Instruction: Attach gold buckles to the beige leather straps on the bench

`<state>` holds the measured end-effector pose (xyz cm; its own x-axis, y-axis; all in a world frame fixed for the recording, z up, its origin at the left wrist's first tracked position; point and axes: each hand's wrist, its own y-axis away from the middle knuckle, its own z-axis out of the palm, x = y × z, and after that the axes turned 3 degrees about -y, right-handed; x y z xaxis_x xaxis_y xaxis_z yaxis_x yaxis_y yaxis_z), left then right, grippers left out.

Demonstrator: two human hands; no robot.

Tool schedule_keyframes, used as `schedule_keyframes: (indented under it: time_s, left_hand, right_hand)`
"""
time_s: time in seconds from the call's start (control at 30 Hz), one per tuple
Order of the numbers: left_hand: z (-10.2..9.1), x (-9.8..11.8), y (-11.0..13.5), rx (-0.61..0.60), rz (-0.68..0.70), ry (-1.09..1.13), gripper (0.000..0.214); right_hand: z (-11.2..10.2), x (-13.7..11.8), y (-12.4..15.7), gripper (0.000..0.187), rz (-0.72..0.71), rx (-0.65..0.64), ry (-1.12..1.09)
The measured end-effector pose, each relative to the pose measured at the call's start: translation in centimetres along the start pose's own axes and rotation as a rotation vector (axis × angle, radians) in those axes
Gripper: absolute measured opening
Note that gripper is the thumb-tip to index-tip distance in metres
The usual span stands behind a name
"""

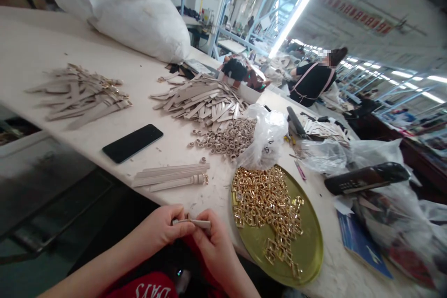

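My left hand (163, 223) and my right hand (213, 240) meet at the table's front edge. Both are closed on a short beige strap (201, 223), pinched between thumbs and fingers; a small band or fitting at its middle is partly hidden. Just beyond them lie several flat beige straps (167, 174), one with a gold buckle (205, 179) at its end. A round gold-coloured tray (310, 247) to the right bears a heap of gold buckles (261, 195). Small beige loops (226, 142) are piled behind it, partly under a clear plastic bag (268, 135).
A black phone (133, 143) lies left of the loops. Farther back are a large strap pile (206, 100), a buckled strap pile (84, 93) and a big white sack (125, 14). At right are a black cylindrical object (366, 178) and a blue booklet (363, 244). A person (312, 79) stands beyond.
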<state>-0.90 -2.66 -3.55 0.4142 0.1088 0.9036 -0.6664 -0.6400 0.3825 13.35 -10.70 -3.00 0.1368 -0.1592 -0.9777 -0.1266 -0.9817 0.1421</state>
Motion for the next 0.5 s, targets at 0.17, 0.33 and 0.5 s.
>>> schedule_keyframes:
  time_s: [0.17,0.33,0.5]
  left_hand:
    - [-0.2,1.5,-1.1,-0.054,0.033,-0.004,0.03]
    - [-0.7,1.9,-2.2,0.075,0.016,-0.056,0.031]
    - [-0.8,1.1,-2.9,0.097,-0.008,-0.028,0.034]
  right_hand:
    - [-3.3,-1.3,-3.0,0.012,-0.006,-0.134,0.132]
    - [-8.5,-1.4,-8.1,0.02,-0.106,0.289,0.21]
    - [-13.1,-1.5,-8.6,0.022,-0.129,0.475,0.38]
